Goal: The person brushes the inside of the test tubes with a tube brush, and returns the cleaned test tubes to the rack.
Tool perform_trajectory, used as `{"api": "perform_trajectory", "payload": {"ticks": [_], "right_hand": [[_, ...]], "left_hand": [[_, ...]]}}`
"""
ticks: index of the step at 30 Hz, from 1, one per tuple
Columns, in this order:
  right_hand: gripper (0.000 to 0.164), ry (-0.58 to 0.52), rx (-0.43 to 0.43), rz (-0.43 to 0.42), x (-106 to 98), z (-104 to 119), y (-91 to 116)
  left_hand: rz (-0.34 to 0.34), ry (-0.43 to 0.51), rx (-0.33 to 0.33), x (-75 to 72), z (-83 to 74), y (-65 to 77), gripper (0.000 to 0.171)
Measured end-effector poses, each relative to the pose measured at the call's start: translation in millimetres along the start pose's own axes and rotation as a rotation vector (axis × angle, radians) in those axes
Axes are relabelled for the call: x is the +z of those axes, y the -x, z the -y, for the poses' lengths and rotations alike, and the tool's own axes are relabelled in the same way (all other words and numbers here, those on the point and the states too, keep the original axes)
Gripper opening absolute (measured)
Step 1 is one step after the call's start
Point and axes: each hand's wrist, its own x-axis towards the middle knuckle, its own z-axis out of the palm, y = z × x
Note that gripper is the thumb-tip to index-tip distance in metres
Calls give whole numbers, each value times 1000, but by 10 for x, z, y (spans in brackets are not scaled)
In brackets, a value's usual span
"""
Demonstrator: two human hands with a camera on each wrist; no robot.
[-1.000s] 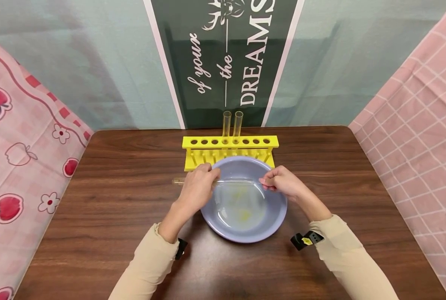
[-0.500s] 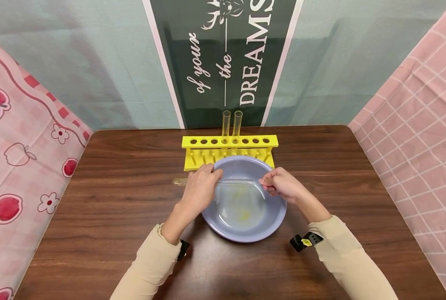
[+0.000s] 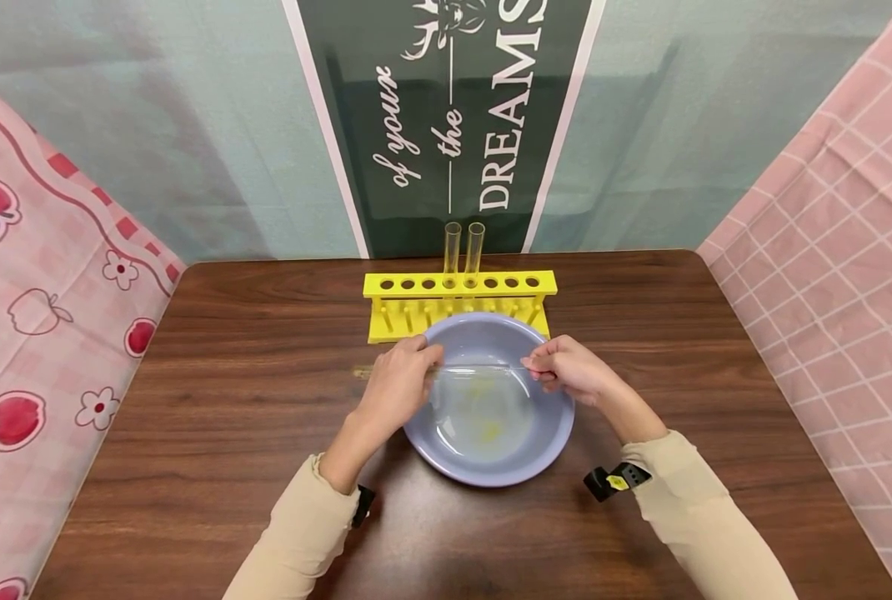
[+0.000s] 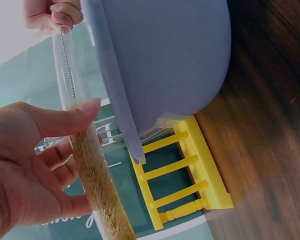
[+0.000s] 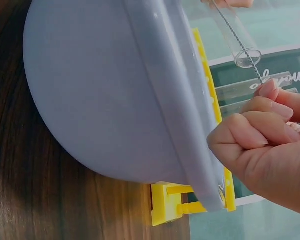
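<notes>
My left hand (image 3: pixel 397 379) holds a clear test tube (image 4: pixel 65 70) roughly level above the basin, with thumb and fingers around it. Inside the tube sits a test tube brush (image 4: pixel 97 172); its tan bristles lie from my left thumb toward the closed end. The twisted wire handle (image 5: pixel 237 39) comes out of the tube's mouth. My right hand (image 3: pixel 569 368) pinches that wire just outside the mouth, its other fingers curled. Beneath both hands stands a lavender basin (image 3: pixel 488 478) with cloudy liquid and yellowish patches in it.
Behind the basin is a yellow test tube rack (image 3: pixel 386 285), partly hidden by the basin's rim. Two clear test tubes (image 3: pixel 464 254) stand upright near its middle. The brown wooden table (image 3: pixel 251 350) meets a hanging cloth (image 3: pixel 228 192) at the back.
The tube's far end, left of my left hand, has shifted slightly right and down. My right hand stays nearly in place, and the basin and rack have not moved.
</notes>
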Motion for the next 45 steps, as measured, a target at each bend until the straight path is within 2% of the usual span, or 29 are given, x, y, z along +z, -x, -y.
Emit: {"api": "perform_trajectory", "payload": {"ticks": [6,10,22,25,27,33,37,41,45], "right_hand": [[35,-144,-5,65,-42,-32,16],[36,-194,-2,105,-57,-41,25],[35,-236,-21,152,-81,-30,49],[35,-194,-39,142,-87,-40,49],[33,-75,-80,105,-88,-39,53],[23,540,-338,-51,-63,-17,71],[16,773,-515,-29,-43,-26,78],[13,990,-754,-37,-19,-37,83],[14,1121,-945,-88,4,-44,82]], "left_hand": [[-32,-18,-29,-7,-35,6,28],[-34,-27,-35,-3,-44,19,28],[-43,-65,-57,5,-61,49,25],[-43,-49,-51,6,-46,51,26],[-50,-28,-37,8,-21,50,28],[-60,83,-30,-31,70,24,26],[-40,128,-37,-76,95,15,24],[-1,131,-48,-102,98,10,21],[50,148,-92,-126,89,11,20]]}}
